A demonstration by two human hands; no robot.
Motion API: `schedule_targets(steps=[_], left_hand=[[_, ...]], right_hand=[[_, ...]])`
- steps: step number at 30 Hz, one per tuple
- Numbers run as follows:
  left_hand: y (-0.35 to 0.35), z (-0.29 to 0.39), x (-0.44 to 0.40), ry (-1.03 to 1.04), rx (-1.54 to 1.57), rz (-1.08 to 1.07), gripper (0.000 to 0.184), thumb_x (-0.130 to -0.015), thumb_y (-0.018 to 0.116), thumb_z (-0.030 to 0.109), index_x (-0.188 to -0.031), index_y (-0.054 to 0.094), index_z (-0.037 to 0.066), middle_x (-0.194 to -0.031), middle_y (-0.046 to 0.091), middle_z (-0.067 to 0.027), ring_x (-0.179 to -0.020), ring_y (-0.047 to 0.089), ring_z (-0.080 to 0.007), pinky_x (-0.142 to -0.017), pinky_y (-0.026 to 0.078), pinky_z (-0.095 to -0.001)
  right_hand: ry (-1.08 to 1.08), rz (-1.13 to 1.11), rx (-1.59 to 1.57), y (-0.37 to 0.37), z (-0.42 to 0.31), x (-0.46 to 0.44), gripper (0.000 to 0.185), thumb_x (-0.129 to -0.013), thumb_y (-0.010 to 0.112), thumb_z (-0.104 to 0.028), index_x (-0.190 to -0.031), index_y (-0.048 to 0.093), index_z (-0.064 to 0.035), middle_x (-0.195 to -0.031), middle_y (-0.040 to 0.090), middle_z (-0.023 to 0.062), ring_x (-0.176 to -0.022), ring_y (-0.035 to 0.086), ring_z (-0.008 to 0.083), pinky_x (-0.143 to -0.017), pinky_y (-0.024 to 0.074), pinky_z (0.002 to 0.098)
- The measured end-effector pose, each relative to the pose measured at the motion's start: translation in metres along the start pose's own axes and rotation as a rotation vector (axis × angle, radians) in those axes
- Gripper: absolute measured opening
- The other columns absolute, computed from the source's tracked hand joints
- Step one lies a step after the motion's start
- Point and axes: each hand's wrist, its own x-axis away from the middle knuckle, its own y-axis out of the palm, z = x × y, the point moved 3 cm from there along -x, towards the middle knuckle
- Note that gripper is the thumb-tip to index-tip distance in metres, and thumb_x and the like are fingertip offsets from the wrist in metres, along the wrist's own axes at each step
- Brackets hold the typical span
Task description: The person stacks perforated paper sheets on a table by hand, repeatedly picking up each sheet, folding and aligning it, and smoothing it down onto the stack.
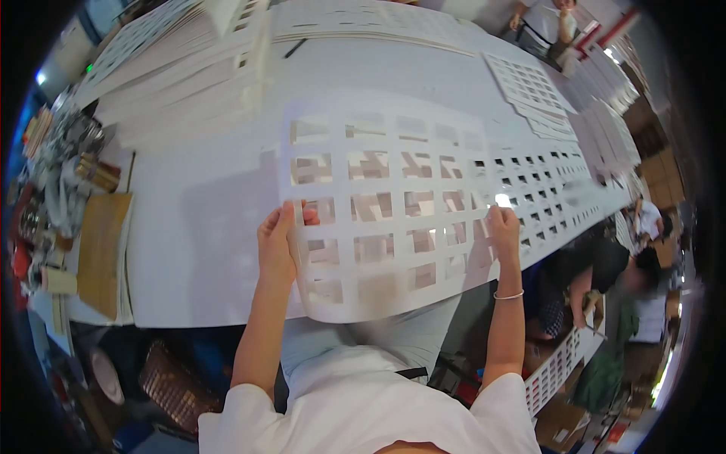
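Note:
A white sheet (pixel 340 189) with rows of rectangular cut-outs is held up in front of me, slightly bowed. My left hand (pixel 278 238) is closed on its left edge, with fingertips showing behind the sheet. On the opposite edge, my right hand (pixel 504 227) pinches the sheet. Through the openings I see the pale worktable (pixel 204 204). Just beyond my right hand lies another cut-out sheet (pixel 541 185) with dark-looking slots.
Stacked white sheets (pixel 189 83) stand at the back left. More cut-out sheets (pixel 529 87) lie at the far right. A dark stick-like object (pixel 296 48) rests on the table. A brown board (pixel 104 253) is at the left edge. Other people (pixel 586 272) are on the right.

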Motion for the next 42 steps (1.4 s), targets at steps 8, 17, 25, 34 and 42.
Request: schedule_targets(steps=[8,17,25,34,42], left_hand=[[-0.094,-0.037,-0.074,0.094,-1.156,0.285,0.045,-0.094,0.063,0.035,-0.074,0.063,-0.006,-0.067,0.063,-0.0174,-0.060,0.055,-0.0234,-0.060,0.043,-0.0399],[-0.076,-0.035,-0.068,0.123,-1.252,0.277,0.048,-0.091,0.064,0.038,-0.068,0.060,-0.004,-0.061,0.059,-0.0169,-0.056,0.054,-0.0318,-0.059,0.044,-0.0433],[-0.065,-0.030,-0.065,0.221,-1.391,0.298,0.032,-0.091,0.065,0.031,-0.090,0.061,0.000,-0.093,0.067,-0.0177,-0.084,0.063,-0.0327,-0.072,0.049,-0.0447],[-0.016,-0.029,-0.153,0.856,-1.759,-0.020,0.066,-0.103,0.043,0.044,-0.153,0.030,0.004,-0.161,0.027,-0.0135,-0.151,0.019,-0.0283,-0.122,0.017,-0.0504],[-0.040,-0.050,-0.175,0.555,-1.996,0.013,0.077,-0.102,0.037,0.054,-0.155,0.024,0.001,-0.163,0.022,-0.0131,-0.153,0.013,-0.0260,-0.122,0.012,-0.0489]], right_hand=[[-0.229,0.020,0.486,0.077,-0.004,-0.022,0.029,-0.093,0.065,-0.021,-0.109,0.062,0.0022,-0.107,0.064,0.0172,-0.098,0.062,0.0298,-0.087,0.0494,0.0401],[-0.911,-0.264,0.213,0.175,-0.137,0.182,0.044,-0.082,0.072,-0.015,-0.125,0.060,-0.0093,-0.133,0.055,0.0151,-0.131,0.047,0.0354,-0.107,0.0367,0.0489],[-1.091,-0.692,0.316,0.239,-0.104,0.266,0.064,-0.087,0.068,-0.031,-0.144,0.047,-0.0133,-0.152,0.043,0.0091,-0.147,0.032,0.0304,-0.120,0.0221,0.0548],[-1.033,-0.717,0.257,0.244,-0.108,0.261,0.059,-0.085,0.069,-0.029,-0.139,0.053,-0.0132,-0.148,0.047,0.0102,-0.144,0.037,0.0310,-0.118,0.0263,0.0539],[-0.991,-0.778,0.251,0.246,-0.114,0.258,0.057,-0.083,0.070,-0.027,-0.136,0.055,-0.0124,-0.145,0.049,0.0108,-0.142,0.039,0.0301,-0.118,0.0257,0.0545]])
